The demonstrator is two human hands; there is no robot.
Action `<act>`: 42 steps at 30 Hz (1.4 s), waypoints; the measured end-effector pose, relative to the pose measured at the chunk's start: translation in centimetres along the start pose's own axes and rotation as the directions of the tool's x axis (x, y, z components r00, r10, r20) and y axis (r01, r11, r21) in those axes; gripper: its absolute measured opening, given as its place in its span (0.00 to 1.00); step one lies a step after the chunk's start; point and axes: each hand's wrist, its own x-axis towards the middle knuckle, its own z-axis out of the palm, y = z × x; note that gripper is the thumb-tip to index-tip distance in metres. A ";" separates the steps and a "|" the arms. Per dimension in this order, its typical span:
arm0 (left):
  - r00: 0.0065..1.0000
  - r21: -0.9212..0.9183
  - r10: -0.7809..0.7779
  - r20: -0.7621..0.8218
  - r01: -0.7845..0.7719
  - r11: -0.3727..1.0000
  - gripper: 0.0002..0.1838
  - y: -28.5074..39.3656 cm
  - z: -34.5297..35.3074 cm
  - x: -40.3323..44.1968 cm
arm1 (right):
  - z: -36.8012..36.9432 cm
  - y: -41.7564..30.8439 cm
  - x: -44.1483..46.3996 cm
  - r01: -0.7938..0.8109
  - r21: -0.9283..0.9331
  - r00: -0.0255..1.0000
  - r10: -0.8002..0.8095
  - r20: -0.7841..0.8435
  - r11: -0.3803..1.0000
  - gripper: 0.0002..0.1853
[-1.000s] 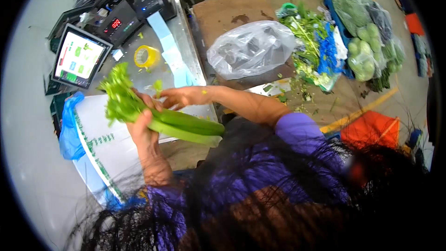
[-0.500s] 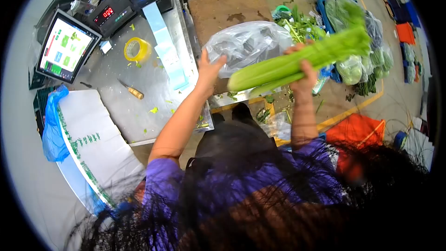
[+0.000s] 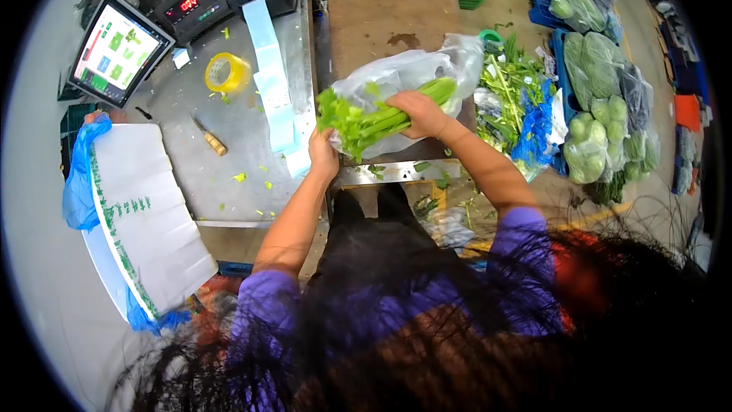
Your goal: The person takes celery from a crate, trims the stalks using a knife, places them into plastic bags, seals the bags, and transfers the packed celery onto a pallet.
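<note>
My right hand (image 3: 421,113) is wrapped round the stalks of a bunch of celery (image 3: 374,123). The leafy end points left and the pale stalk ends point right. Beneath and around it spreads a clear plastic bag (image 3: 393,69) on a brown board (image 3: 381,19); I cannot tell how far the stalks are inside the bag. My left hand (image 3: 324,154) is closed at the bag's left edge, close to the celery leaves, its fingertips partly hidden.
On the metal table (image 3: 252,183) at left are a knife (image 3: 210,137), yellow tape (image 3: 227,74), a label strip (image 3: 271,84), a screen (image 3: 120,47) and a scale display (image 3: 184,6). Green trimmings (image 3: 507,84) lie right, beside crates of bagged vegetables (image 3: 598,118). White bags (image 3: 149,214) hang lower left.
My right hand has swung the celery left over the bag, turning its leafy end from right to left. My left hand has closed on the bag's edge, and the view has shifted slightly.
</note>
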 end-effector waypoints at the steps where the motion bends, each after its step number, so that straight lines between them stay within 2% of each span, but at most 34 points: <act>1: 0.999 -0.006 0.033 0.033 -0.033 0.999 0.20 1.3 0.8 -1.8 | 1.1 1.5 -0.8 -0.016 -0.020 0.994 0.018 0.104 1.000 0.25; 3: 0.989 -0.023 0.103 0.107 -0.101 0.995 0.21 3.8 1.2 -4.6 | 2.9 3.4 -1.0 -0.022 -0.039 0.992 0.026 0.127 0.999 0.25; 6: 0.964 0.200 0.232 0.131 -0.255 0.946 0.23 2.0 1.0 -5.9 | 4.3 4.8 -1.2 0.000 -0.057 0.979 0.011 0.203 0.998 0.25; 7: 0.972 0.092 0.217 0.094 -0.226 0.970 0.24 2.4 1.3 -5.9 | 4.6 4.7 -1.1 0.004 -0.066 0.972 0.011 0.233 0.998 0.25; 10: 0.948 0.380 0.282 0.150 -0.318 0.868 0.25 5.3 0.9 -4.9 | 3.0 3.8 0.4 0.032 -0.025 0.999 -0.033 -0.038 0.999 0.23; 11: 0.923 0.588 0.327 0.203 -0.382 0.713 0.27 5.5 0.7 -4.1 | 1.6 3.6 0.7 -0.064 0.017 0.991 0.065 -0.120 0.998 0.22; 14: 0.991 0.355 0.010 0.137 -0.058 0.933 0.28 4.9 1.8 -3.6 | -1.7 4.1 -0.4 -0.359 0.177 0.859 0.398 -0.321 0.916 0.18; 16: 0.985 0.328 -0.062 0.163 0.005 0.945 0.30 3.7 2.2 -3.0 | -4.2 2.7 0.2 -0.306 0.430 0.743 0.496 -0.449 0.849 0.17; 19: 0.960 0.359 -0.115 0.254 0.017 0.933 0.30 4.1 3.0 -2.8 | -4.8 -0.1 2.0 -0.008 0.656 0.612 0.523 -0.594 0.754 0.17; 22: 0.926 0.374 -0.230 0.301 0.107 0.921 0.31 5.1 3.6 -2.4 | -4.1 -2.1 3.1 0.101 0.636 0.617 0.453 -0.643 0.765 0.20; 25: 0.922 0.208 -0.155 0.354 0.084 0.974 0.32 7.0 3.8 -2.7 | -1.8 -0.9 2.8 -0.123 0.304 0.837 0.264 -0.480 0.944 0.22; 27: 0.941 0.022 0.000 0.338 -0.008 1.000 0.33 7.7 3.4 -2.8 | -1.0 0.3 2.6 -0.115 0.250 0.945 0.184 -0.272 0.961 0.25; 28: 0.945 -0.074 0.080 0.316 -0.060 0.996 0.34 8.2 3.0 -3.0 | -0.7 0.8 2.6 -0.103 0.225 0.978 0.140 -0.156 0.969 0.26; 29: 0.951 -0.155 0.104 0.292 -0.061 0.986 0.36 8.7 2.8 -3.1 | -0.4 1.2 2.7 -0.009 0.122 0.985 0.030 -0.168 0.992 0.28; 32: 0.872 -0.281 0.181 0.455 -0.052 0.958 0.37 9.9 2.1 -4.6 | -0.5 4.4 1.6 0.064 -0.017 0.988 -0.061 0.139 0.998 0.29; 33: 0.917 -0.113 0.157 0.367 -0.123 0.986 0.39 10.3 3.6 -6.0 | -1.1 5.0 1.3 0.010 -0.078 0.958 0.013 0.286 0.997 0.30; 36: 0.894 0.123 0.091 0.438 -0.161 0.979 0.26 9.0 3.4 -8.1 | -1.1 5.8 0.6 -0.262 -0.121 0.807 0.286 0.516 0.957 0.30; 37: 0.836 0.219 -0.048 0.546 -0.087 0.972 0.21 9.3 4.1 -9.8 | -1.4 5.6 1.4 -0.110 -0.163 0.898 0.169 0.406 0.980 0.32; 38: 0.755 0.320 -0.192 0.628 -0.026 0.947 0.16 9.4 4.6 -12.0 | -1.6 5.6 1.8 -0.047 -0.201 0.932 0.116 0.344 0.978 0.32; 39: 0.663 0.499 -0.524 0.534 0.254 0.829 0.12 5.6 4.2 -13.2 | -1.8 5.6 2.0 -0.001 -0.248 0.951 0.078 0.299 0.969 0.33; 40: 0.598 0.578 -0.602 0.529 0.265 0.772 0.13 3.3 2.9 -13.2 | -1.9 5.5 2.1 0.032 -0.294 0.963 0.050 0.266 0.955 0.33; 41: 0.526 0.655 -0.674 0.519 0.262 0.709 0.14 4.4 5.1 -13.5 | -1.5 5.7 2.0 0.066 -0.352 0.970 0.023 0.244 0.934 0.33; 42: 0.528 0.637 -0.551 0.646 0.025 0.770 0.18 6.8 6.0 -13.7 | -0.9 6.3 2.0 0.095 -0.420 0.974 0.003 0.228 0.902 0.33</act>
